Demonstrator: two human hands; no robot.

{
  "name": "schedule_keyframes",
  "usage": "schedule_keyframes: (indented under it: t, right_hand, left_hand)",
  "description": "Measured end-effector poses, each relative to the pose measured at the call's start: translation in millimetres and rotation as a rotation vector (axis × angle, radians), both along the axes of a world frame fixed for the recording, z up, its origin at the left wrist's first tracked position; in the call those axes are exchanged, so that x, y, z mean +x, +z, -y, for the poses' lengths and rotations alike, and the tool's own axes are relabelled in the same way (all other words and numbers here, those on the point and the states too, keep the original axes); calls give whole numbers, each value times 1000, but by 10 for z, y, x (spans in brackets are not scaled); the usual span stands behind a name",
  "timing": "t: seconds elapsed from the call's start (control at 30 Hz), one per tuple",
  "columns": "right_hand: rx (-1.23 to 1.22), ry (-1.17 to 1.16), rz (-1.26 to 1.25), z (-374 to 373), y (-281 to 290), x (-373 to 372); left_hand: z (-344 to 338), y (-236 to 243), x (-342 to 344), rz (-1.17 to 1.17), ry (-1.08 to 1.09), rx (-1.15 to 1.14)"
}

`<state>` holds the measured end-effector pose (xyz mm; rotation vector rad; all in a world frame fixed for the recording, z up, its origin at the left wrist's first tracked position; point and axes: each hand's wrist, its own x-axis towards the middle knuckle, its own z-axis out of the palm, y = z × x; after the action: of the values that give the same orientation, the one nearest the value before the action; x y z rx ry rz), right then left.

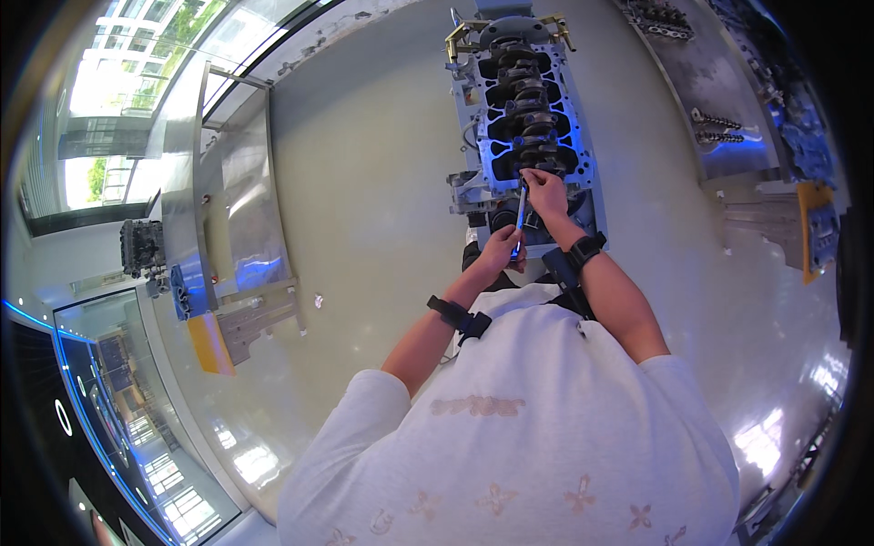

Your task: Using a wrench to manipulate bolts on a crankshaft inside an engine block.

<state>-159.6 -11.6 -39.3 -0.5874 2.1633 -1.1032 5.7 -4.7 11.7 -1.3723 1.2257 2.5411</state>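
An engine block point(583, 156) stands on a stand in front of me, its open side up, with the dark crankshaft point(531, 100) lying along its middle. My left hand point(503, 249) is closed round the near end of a long, shiny metal wrench point(522, 207). At the far end of that wrench, my right hand point(546, 195) pinches with its fingers over the block's near edge. Those fingertips hide the wrench's head and whatever it sits on. Both wrists wear dark bands.
To the right, a metal table point(669, 68) bears camshafts point(719, 127) and other engine parts. At the left stands another metal table point(187, 200), with a dark engine part point(141, 247) beside it. A glass door point(137, 391) and large windows lie beyond.
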Motion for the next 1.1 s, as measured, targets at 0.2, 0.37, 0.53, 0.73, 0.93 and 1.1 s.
schedule_keyframes:
  t: [0.2,0.37,0.53,0.73,0.93,1.1]
  right_hand:
    - [-43,-41,53,-3,-40,-65]
    - [9,-28,6,64,-29,23]
    - [57,-148,6,23,-149,143]
    - [-54,-315,200,50,25,386]
    - [-86,-546,272,131,158,503]
    - [-120,-634,318,196,217,567]
  left_hand:
    - [81,-95,-161,-136,-61,130]
    - [285,-148,-60,-137,-125,271]
    - [653,-47,85,-57,-345,208]
    - [1523,-308,193,68,-721,-233]
    - [2300,-258,-263,37,-1095,-664]
    - [2747,-254,-729,-44,-1372,-736]
